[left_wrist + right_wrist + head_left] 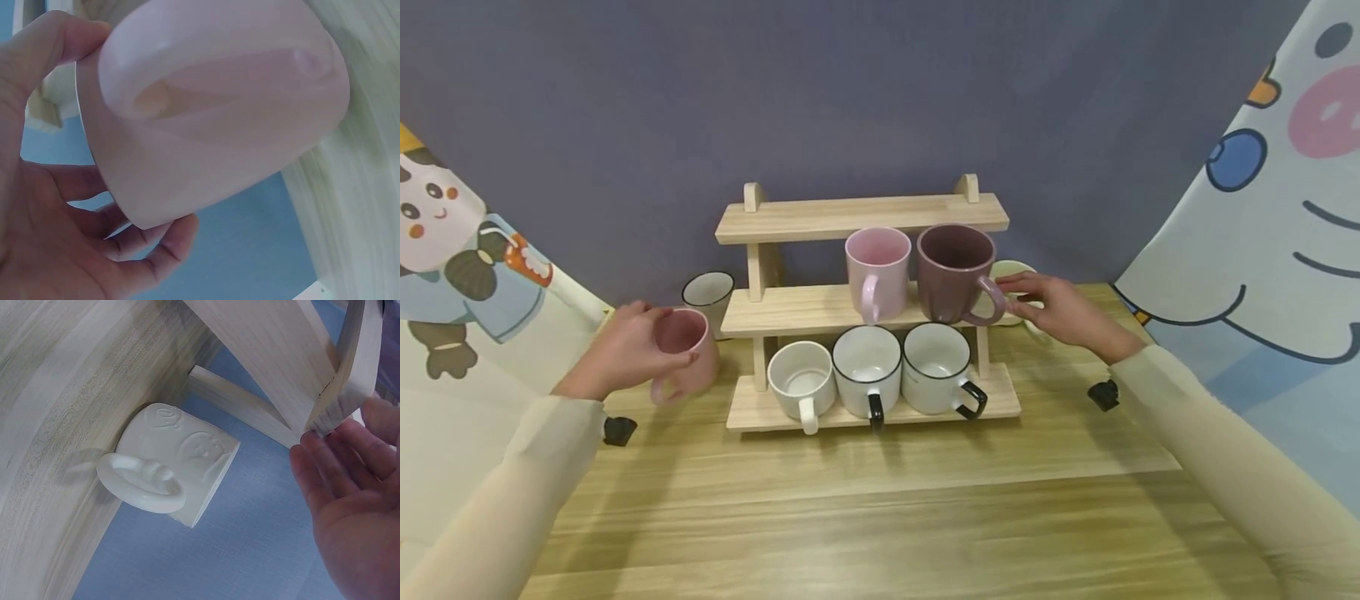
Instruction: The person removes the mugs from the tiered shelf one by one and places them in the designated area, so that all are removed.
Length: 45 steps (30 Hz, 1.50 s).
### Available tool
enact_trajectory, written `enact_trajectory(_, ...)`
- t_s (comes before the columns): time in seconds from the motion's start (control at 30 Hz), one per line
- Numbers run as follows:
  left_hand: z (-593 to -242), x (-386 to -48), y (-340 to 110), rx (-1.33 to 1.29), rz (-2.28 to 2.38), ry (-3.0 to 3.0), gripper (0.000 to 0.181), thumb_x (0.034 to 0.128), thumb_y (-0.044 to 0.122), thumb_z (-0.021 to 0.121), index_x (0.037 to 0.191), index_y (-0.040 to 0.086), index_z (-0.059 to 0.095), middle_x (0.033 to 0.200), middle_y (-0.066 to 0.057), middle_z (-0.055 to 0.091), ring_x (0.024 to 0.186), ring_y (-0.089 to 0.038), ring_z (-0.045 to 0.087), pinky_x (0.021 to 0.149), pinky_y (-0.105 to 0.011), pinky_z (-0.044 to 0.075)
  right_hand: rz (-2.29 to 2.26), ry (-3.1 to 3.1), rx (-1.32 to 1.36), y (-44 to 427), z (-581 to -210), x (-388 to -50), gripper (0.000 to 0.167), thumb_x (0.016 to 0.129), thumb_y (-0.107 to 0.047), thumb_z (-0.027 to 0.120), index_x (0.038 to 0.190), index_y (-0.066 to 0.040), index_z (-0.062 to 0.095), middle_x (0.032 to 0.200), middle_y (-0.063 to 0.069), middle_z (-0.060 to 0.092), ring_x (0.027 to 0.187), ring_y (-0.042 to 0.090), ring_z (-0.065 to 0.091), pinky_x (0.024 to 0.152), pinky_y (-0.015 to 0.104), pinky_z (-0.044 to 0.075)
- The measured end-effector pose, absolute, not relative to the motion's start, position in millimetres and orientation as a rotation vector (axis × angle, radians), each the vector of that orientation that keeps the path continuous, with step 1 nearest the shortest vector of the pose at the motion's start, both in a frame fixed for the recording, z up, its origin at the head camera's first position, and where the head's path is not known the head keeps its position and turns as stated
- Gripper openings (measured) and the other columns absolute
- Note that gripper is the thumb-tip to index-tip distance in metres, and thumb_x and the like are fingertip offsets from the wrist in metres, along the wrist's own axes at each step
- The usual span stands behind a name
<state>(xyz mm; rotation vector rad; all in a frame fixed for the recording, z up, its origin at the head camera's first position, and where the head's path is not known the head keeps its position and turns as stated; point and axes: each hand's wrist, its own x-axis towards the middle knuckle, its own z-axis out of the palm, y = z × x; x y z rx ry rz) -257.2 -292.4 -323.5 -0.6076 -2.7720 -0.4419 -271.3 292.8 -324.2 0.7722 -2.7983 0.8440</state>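
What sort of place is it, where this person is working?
Probably a staged tabletop set rather than a real kitchen: a wooden shelf with mugs stands on a table, enclosed by a plain backdrop and cartoon-printed sides.

Left sleeve (512,492): long, plain, cream; left of rack (861,218). Right sleeve (1232,467): matching cream, lightly creased; right of rack. Left piece (620,431), right piece (1103,395): small, black, angular, near sleeve ends.

The left hand (59,228) grips a pink mug (194,150) near a wooden tabletop (350,206).
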Motion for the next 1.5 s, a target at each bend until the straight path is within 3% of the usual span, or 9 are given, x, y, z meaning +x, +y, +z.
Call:
enact_trajectory(0.3,-333.4,-267.1,-287.8,-0.634,-0.481,-2.824,0.066,0.0697,0.032,0.080,0.112,-0.013,0.057,0.099,-0.027,0.057,0.094,-0.038,0.046,0.073,-0.051,0.039,0.848,-2.799,0.764,290.1,-322.6,-272.6,0.040,0.092,-0.013,0.063,0.128,0.002,0.056,0.130,0.019,0.053,0.112,0.039,0.054,0.091,0.052,0.044)
enact_trajectory(0.6,-334.8,-270.9,-286.5,-0.618,-0.499,-2.883,0.069,0.0763,0.038,0.076,0.116,-0.014,0.053,0.107,-0.029,0.055,0.092,-0.039,0.052,0.073,-0.050,0.044,0.850,-2.773,0.792,291.8,-324.5,-273.3,0.037,0.091,-0.010,0.064,0.125,0.003,0.058,0.128,0.019,0.054,0.114,0.036,0.052,0.092,0.049,0.044)
enact_trajectory(0.97,-330.0,-268.0,-292.1,-0.502,-0.572,-2.958,0.083,0.0767,0.037,0.078,0.130,-0.013,0.039,0.122,-0.034,0.040,0.108,-0.047,0.040,0.086,-0.061,0.037,0.854,-2.796,0.766,291.7,-324.2,-272.9,0.039,0.091,-0.009,0.064,0.127,0.002,0.056,0.129,0.019,0.054,0.113,0.038,0.053,0.092,0.052,0.043)
enact_trajectory(1.5,-333.0,-272.9,-293.9,-0.505,-0.540,-2.903,0.075,0.0766,0.021,0.079,0.128,-0.016,0.039,0.116,-0.036,0.044,0.106,-0.050,0.036,0.085,-0.061,0.034,0.865,-2.787,0.765,291.1,-325.3,-272.8,0.038,0.090,-0.007,0.063,0.126,0.002,0.057,0.128,0.018,0.054,0.116,0.036,0.051,0.092,0.051,0.043)
